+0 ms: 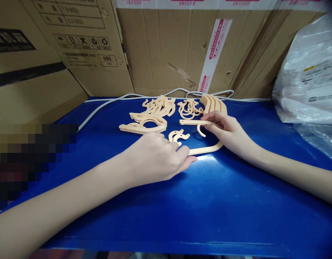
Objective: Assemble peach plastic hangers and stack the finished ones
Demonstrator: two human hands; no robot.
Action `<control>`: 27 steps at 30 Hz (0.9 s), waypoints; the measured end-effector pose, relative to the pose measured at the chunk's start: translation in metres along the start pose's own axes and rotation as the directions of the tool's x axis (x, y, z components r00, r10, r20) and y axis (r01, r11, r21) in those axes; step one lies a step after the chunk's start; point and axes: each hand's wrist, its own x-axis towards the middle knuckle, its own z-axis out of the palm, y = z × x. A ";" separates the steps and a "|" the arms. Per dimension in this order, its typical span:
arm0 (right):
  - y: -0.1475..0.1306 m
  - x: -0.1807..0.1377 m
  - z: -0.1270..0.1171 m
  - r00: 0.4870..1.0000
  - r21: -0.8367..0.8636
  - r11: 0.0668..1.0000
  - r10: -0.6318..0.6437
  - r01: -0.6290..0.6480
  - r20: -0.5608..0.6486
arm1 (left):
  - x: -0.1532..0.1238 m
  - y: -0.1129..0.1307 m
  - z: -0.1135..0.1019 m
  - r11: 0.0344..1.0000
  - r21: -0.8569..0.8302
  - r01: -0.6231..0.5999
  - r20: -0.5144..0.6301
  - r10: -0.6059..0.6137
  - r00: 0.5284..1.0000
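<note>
My left hand point(160, 158) is closed, with the end of a curved beige hanger arm point(206, 149) at its fingertips. This arm bends up on the right toward my right hand point(222, 126), whose thumb and fingers pinch a straighter beige hanger arm point(191, 122). A beige hook point(201, 131) shows just below those right fingers; whether they touch it I cannot tell. Small curved beige pieces point(178, 136) lie just beyond my left knuckles. The place where the two arms meet, if they do, is hidden by my right hand.
Stacked beige hanger parts point(144, 126) lie left of centre, with more loose parts point(159, 106) behind. A pile of hooks point(189, 108) and nested hanger arms point(214, 103) sit at the back. A white cable point(123, 96), cardboard boxes point(166, 50) and plastic wrapping point(306, 72) border the blue table point(209, 212).
</note>
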 end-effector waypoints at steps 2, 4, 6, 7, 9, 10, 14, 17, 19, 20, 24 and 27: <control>0.001 -0.001 0.000 1.000 -0.063 0.998 -0.014 0.015 0.012 | 0.000 0.001 -0.003 0.999 0.040 -0.016 -0.034 0.017 0.999; 0.001 -0.002 0.000 0.999 -0.108 0.994 -0.027 0.029 0.021 | 0.001 0.002 -0.004 0.998 0.057 -0.028 -0.038 0.030 0.999; 0.003 -0.002 0.000 0.999 -0.141 0.989 -0.038 0.041 0.027 | 0.001 0.001 -0.005 0.998 0.060 -0.030 -0.037 0.032 0.999; 0.003 -0.002 0.000 0.999 -0.163 0.985 -0.048 0.051 0.027 | 0.001 0.000 -0.005 0.998 0.062 -0.030 -0.039 0.032 0.999; 0.004 -0.001 0.000 0.996 -0.210 0.974 -0.081 0.085 0.025 | 0.001 -0.002 -0.003 0.997 0.074 -0.026 -0.054 0.030 0.998; 0.005 -0.001 0.000 0.995 -0.232 0.967 -0.098 0.102 0.026 | 0.001 -0.003 -0.003 0.996 0.087 -0.022 -0.061 0.027 0.998; 0.008 0.000 0.000 0.990 -0.302 0.943 -0.135 0.139 0.035 | 0.001 -0.006 -0.001 0.989 0.150 -0.012 -0.023 0.016 1.000; 0.006 -0.001 0.000 0.989 -0.355 0.923 -0.146 0.147 0.028 | 0.002 -0.007 0.000 0.985 0.174 -0.003 0.033 -0.003 0.999; 0.001 -0.004 0.001 0.986 -0.433 0.887 -0.166 0.159 0.023 | 0.003 -0.008 0.001 0.985 0.169 0.022 0.047 -0.030 0.998; -0.003 -0.006 0.001 0.982 -0.485 0.858 -0.185 0.173 0.022 | 0.003 -0.008 0.002 0.986 0.165 0.034 0.050 -0.042 0.998; -0.022 -0.016 0.003 0.932 -0.624 0.705 -0.343 0.337 0.115 | 0.003 -0.009 0.007 0.985 0.165 0.042 0.066 -0.054 0.996; -0.030 -0.021 0.004 0.863 -0.652 0.586 -0.446 0.481 0.237 | 0.002 -0.009 0.010 0.988 0.150 0.039 0.059 -0.048 0.997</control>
